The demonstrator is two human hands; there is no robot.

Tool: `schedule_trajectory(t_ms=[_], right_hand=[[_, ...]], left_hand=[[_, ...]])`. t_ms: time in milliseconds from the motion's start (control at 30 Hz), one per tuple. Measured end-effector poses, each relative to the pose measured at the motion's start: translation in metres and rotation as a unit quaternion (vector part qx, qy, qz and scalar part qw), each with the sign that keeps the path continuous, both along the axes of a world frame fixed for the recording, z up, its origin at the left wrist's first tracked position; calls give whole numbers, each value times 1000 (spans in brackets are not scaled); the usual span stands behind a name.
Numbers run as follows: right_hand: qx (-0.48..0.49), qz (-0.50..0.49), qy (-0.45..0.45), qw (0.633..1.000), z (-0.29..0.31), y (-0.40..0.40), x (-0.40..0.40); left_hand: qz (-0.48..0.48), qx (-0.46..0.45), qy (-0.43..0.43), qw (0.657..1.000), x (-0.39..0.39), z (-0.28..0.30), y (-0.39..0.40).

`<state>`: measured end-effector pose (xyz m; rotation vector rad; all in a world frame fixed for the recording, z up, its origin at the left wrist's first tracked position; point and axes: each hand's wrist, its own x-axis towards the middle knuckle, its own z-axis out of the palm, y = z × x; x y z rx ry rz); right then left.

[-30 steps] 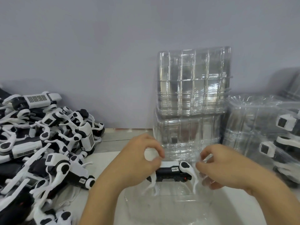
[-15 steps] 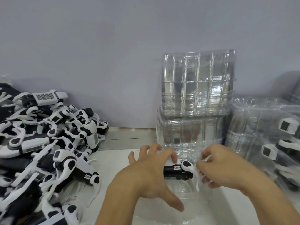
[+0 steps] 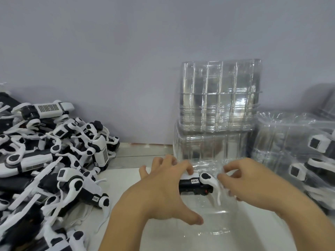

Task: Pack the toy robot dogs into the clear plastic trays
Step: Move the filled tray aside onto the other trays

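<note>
Toy robot dog (image 3: 196, 183) half hidden behind left hand (image 3: 163, 189), clear tray (image 3: 213, 225) faint

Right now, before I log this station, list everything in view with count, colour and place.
toy robot dog in hand: one, black and white, centre, over the open tray.
open tray: one, clear, front centre on the table.
loose dog pile: many, black and white, left.
empty tray stack: count unclear, clear, behind the hands against the wall.
packed trays: several, clear with dogs inside, right.
table: one, white.
wall: grey, behind.
left hand: fingers spread over the dog.
right hand: fingers curled at the dog's leg.
</note>
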<state>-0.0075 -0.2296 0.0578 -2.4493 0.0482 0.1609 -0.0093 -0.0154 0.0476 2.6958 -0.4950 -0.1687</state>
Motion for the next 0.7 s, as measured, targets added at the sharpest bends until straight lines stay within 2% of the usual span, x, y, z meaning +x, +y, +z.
schedule_trajectory(t_ms=[67, 167, 300, 367, 433, 567, 633, 700], right_hand=[[42, -4, -26, 999, 7, -4, -2], [119, -16, -107, 987, 14, -16, -3], [223, -52, -243, 943, 16, -21, 1], [267, -53, -275, 922, 16, -15, 3], [287, -37, -295, 911, 14, -3, 4], [294, 14, -308, 905, 5, 32, 5], [275, 41, -328, 903, 1, 48, 4], [281, 69, -341, 894, -2, 60, 1]], left_hand=[[-4, -27, 7, 1000, 0, 4, 7], [-5, -133, 19, 991, -2, 11, 25], [-5, -300, -10, 954, 0, 11, 51], [7, -405, -31, 914, 4, 7, 54], [36, -512, -44, 857, 7, 5, 51], [85, -667, 26, 740, 11, 7, 33], [117, -714, 74, 686, 9, 10, 27], [133, -733, 95, 661, 10, 9, 23]])
